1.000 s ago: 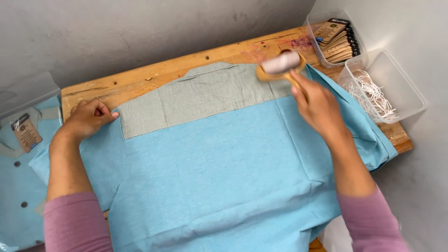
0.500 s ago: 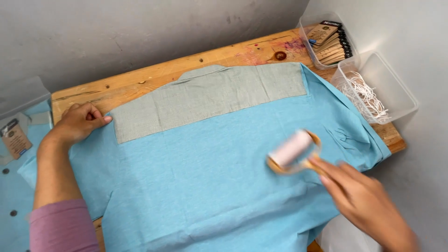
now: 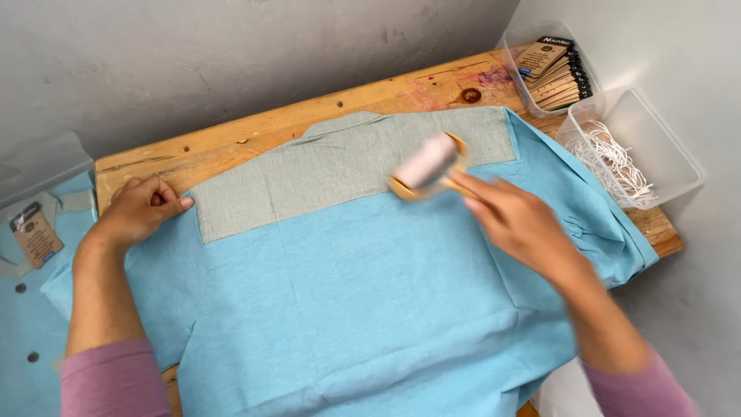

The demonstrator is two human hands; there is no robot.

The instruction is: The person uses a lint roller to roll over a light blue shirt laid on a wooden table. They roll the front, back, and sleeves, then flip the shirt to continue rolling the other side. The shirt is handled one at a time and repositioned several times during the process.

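Note:
A light blue shirt (image 3: 340,293) with a grey yoke panel (image 3: 324,174) lies spread back-up on a wooden table (image 3: 255,127). My right hand (image 3: 521,224) grips a lint roller (image 3: 426,164) with a wooden handle and white roll, pressed on the grey panel near its lower right edge. My left hand (image 3: 143,208) rests with curled fingers on the shirt's left shoulder, pinning the cloth by the panel's left end. Both my sleeves are mauve.
A clear plastic box of brown card tags (image 3: 552,66) stands at the table's far right corner. Beside it is another clear box with white strings (image 3: 625,158). At the left, a second blue shirt with a tag (image 3: 31,255) lies in a clear container. A grey wall runs behind.
My right hand brought the roller from the yoke's top right down over the blue cloth, then back up onto the grey panel's middle right. My left hand stayed on the shoulder.

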